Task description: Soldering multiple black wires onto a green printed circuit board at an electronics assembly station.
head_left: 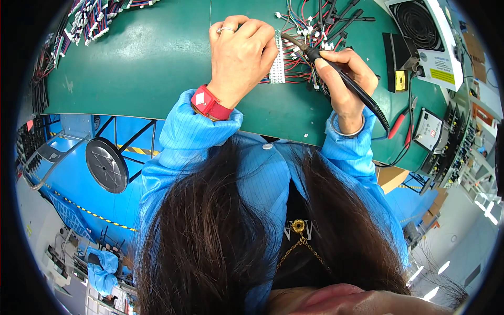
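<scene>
My right hand [347,83] grips a soldering iron [336,69] by its black handle, thumb and fingers closed round it. The iron's metal tip points left and reaches the upper right edge of a narrow pale circuit board strip [277,65]. Red and black wires [298,79] run out from both sides of the strip. My left hand [242,55] lies over the strip's left side with its fingers curled. A thin strand that looks like solder wire [210,11] rises from that hand; the fingertips are hidden beneath it.
Loose cables with black plugs [341,26] lie beyond the strip on the green table [131,79]. A white fan box [443,60], a black box [395,50] and red-handled pliers [400,125] are at right. Wire bundles [89,23] lie far left. A round black stool [107,164] is below.
</scene>
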The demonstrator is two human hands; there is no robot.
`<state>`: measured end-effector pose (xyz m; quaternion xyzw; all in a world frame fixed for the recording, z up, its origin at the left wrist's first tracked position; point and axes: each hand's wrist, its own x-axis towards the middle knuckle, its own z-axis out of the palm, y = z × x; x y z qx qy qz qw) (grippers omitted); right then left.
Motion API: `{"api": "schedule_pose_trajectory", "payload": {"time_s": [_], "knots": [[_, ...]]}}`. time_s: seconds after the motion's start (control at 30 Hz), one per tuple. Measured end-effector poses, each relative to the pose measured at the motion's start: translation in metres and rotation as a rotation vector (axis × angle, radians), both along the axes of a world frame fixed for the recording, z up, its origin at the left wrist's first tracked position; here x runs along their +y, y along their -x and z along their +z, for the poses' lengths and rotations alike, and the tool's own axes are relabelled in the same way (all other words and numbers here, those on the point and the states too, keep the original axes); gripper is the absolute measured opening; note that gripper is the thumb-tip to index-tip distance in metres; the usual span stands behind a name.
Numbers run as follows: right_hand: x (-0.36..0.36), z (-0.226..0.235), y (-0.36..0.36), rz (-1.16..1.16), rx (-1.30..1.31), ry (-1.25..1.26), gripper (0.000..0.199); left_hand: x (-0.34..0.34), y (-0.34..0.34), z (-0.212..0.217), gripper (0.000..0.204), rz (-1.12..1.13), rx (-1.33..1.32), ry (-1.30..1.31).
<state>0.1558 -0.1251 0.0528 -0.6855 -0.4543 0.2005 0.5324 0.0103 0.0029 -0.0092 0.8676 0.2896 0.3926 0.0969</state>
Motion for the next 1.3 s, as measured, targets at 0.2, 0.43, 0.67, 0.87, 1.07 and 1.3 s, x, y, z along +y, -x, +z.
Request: {"api": "schedule_pose_trajectory", "payload": {"time_s": [0.2,0.43,0.67,0.87,1.07,1.3], "knots": [[-0.002,0.001,0.000,-0.006,-0.003,0.018,0.014,0.001,0.000,-0.001,0.008,-0.010,-0.020,-0.009],[-0.004,0.000,-0.003,-0.042,-0.072,-0.084,0.013,0.001,0.003,0.002,0.008,-0.020,-0.018,0.039],[-0.005,-0.002,0.000,-0.039,-0.008,-0.051,0.013,0.000,0.003,0.005,0.007,-0.027,-0.034,0.058],[-0.004,0.000,0.003,-0.084,0.000,-0.111,0.013,0.000,0.007,0.006,0.006,-0.027,-0.044,0.052],[-0.002,-0.006,0.007,-0.096,0.070,-0.120,0.012,-0.002,0.006,0.007,0.006,-0.035,0.001,0.063],[-0.005,-0.003,0.007,-0.062,0.045,-0.022,0.014,-0.002,0.005,0.008,0.007,-0.036,0.011,0.082]]}}
